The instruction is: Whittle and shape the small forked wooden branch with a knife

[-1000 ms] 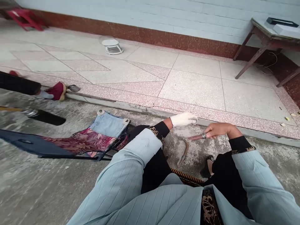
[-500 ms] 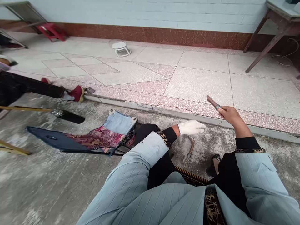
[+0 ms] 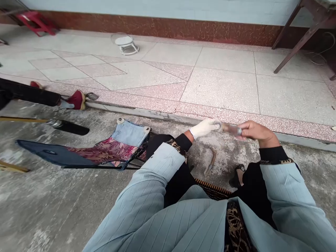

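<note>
My right hand point(image 3: 253, 132), bare, is shut around a short brown wooden stick point(image 3: 229, 128). Grey wire point(image 3: 239, 131) is wound round it in a coil beside my thumb. The stick is blurred and points left towards my left hand point(image 3: 206, 128), which wears a white knitted glove. Its fingers are pinched together near the stick's far end; a thin wire strand ran from them a moment ago, but is now lost in the blur. Whether the glove touches the stick I cannot tell. Below my hands, a bent brown stick point(image 3: 211, 159) lies on the concrete.
A low tiled step point(image 3: 162, 116) runs just beyond my hands. To my left stands a folding fabric chair point(image 3: 105, 148). Another person's leg and red shoe point(image 3: 77, 99) are further left. Beyond are a white stool point(image 3: 126, 43), a red stool point(image 3: 36, 22) and a wooden table point(image 3: 306, 40).
My right hand has turned the stick from slanting up and away to lying nearly level, pointing left. My gloved left hand has risen slightly, close to the stick's end. The view has shifted a little.
</note>
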Demonstrator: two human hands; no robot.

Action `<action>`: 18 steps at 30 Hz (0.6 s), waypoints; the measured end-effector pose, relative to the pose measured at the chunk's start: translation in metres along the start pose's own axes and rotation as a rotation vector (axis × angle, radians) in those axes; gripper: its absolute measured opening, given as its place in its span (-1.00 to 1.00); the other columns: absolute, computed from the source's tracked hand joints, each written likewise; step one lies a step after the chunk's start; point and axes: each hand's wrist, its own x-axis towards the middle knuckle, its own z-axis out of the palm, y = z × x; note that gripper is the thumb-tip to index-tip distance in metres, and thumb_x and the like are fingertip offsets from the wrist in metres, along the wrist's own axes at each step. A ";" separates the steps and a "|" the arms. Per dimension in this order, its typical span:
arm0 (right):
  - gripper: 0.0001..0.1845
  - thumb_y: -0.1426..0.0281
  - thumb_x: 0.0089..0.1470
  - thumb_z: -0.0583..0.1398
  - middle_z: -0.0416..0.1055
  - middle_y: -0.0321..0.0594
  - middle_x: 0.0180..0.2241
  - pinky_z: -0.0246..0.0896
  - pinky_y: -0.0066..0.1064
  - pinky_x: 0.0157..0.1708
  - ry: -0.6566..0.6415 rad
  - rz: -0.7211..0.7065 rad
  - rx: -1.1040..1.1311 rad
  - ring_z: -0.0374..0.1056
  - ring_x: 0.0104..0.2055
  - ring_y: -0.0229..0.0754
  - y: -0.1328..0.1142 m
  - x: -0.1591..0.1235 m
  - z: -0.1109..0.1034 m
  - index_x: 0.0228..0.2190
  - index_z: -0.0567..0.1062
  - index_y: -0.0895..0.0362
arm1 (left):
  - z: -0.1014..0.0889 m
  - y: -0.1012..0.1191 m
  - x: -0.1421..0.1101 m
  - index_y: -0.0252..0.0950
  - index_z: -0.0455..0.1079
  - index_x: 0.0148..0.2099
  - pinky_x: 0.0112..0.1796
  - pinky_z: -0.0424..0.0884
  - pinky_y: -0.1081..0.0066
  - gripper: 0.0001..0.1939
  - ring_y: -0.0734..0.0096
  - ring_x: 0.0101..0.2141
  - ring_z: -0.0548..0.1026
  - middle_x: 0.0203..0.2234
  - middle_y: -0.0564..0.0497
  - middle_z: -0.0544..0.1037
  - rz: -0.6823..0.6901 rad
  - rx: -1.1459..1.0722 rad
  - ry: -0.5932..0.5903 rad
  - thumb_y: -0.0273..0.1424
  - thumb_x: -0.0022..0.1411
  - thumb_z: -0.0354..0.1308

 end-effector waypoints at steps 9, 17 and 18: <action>-0.62 0.10 0.03 0.21 0.28 -0.25 -0.60 0.02 -0.45 -0.53 0.497 0.023 -0.049 0.14 -0.55 -0.31 0.006 0.024 -0.025 -0.52 0.45 0.19 | 0.025 0.001 0.001 -0.36 0.33 -0.32 -0.55 0.17 0.55 -0.72 0.63 -0.62 0.23 -0.54 0.07 0.35 -0.105 -0.078 -0.084 -0.25 0.26 -0.04; -0.75 0.25 -0.15 0.33 0.36 -0.19 -0.60 0.04 -0.37 -0.42 0.096 0.167 -0.271 0.26 -0.43 -0.16 0.024 0.029 -0.008 -0.62 0.50 0.17 | 0.011 0.014 -0.002 -0.33 0.45 -0.25 -0.36 0.21 0.50 -0.76 0.49 -0.43 0.37 -0.47 0.06 0.47 -0.014 0.571 -0.041 -0.36 0.23 -0.02; -0.74 0.23 -0.16 0.34 0.37 -0.21 -0.60 0.06 -0.38 -0.42 0.013 0.110 -0.183 0.27 -0.43 -0.17 0.024 0.028 -0.003 -0.60 0.51 0.17 | 0.011 0.014 -0.002 -0.33 0.45 -0.26 -0.35 0.21 0.50 -0.77 0.48 -0.42 0.38 -0.47 0.06 0.48 0.004 0.605 -0.044 -0.37 0.23 -0.02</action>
